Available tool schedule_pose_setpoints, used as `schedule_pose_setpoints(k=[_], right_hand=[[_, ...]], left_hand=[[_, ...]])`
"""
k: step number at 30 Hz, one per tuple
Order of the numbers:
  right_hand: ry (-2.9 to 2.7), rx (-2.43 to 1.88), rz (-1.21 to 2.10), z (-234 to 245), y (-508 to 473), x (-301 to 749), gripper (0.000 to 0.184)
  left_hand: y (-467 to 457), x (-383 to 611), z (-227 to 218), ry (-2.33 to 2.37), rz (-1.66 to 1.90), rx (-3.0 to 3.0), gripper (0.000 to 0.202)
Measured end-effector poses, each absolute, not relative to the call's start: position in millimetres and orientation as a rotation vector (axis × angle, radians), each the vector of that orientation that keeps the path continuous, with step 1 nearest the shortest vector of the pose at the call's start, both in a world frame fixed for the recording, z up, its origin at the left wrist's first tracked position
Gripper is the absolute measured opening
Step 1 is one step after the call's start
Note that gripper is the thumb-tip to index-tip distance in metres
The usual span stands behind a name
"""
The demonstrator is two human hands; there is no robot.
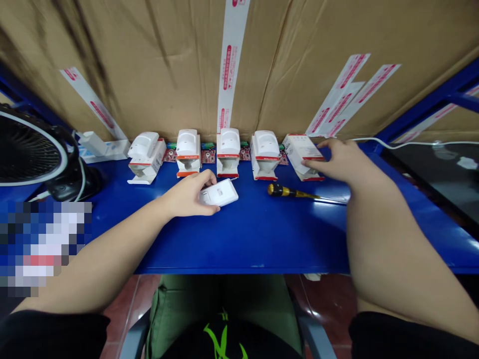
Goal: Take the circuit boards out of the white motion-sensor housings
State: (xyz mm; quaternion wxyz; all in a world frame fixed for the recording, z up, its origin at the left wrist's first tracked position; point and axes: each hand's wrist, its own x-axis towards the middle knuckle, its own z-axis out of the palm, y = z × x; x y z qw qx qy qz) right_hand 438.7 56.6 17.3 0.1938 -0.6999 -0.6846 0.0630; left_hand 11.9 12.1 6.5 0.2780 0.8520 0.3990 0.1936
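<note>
- Left hand [197, 195]: I'm pinching white case [223, 193].
- Right hand [333, 162]: touching rightmost box [299, 148], can't tell if clamped.
- I'm seeing room between case and table edge [239, 271].

1 head view, forward-down over desk [247, 239]

sleeves [56, 334]: black | shirt [269, 339]: black, lime-green marking [222, 345] | trousers [179, 299]: dark green

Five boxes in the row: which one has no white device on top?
The rightmost box, at the right hand. The other four boxes each carry a white device.
</note>
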Motion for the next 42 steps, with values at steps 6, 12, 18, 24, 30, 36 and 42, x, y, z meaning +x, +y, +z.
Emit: schedule_pose_setpoints(k=[6, 12, 18, 24, 30, 36, 42], right_hand=[[-2.109, -1.75, 0.594, 46, 28, 393, 0.048], [-2.487, -1.686, 0.798, 32, 23, 357, 0.037], [-2.555, -1.687, 0.857, 30, 25, 354, 0.032], [-2.454, -1.72, 0.831, 39, 19, 360, 0.05], [-2.503, -1.767, 0.813, 34, 22, 358, 0.043], [-2.498, -1.744, 0.857, 34, 20, 355, 0.046], [-2.511, -1.725, 0.842, 36, 19, 357, 0.048]], left_hand=[[16, 8, 4, 0.97, 0.445, 2.285, 0.048], [19, 4, -1, 0.908, 0.439, 2.312, 0.056], [20, 1, -5, 0.83, 0.44, 2.375, 0.071], [21, 2, -8, 0.815, 0.462, 2.431, 0.075], [21, 0, -5, 0.808, 0.454, 2.435, 0.076], [21, -1, -4, 0.782, 0.468, 2.447, 0.074], [23, -3, -6, 0.784, 0.481, 2.444, 0.077]])
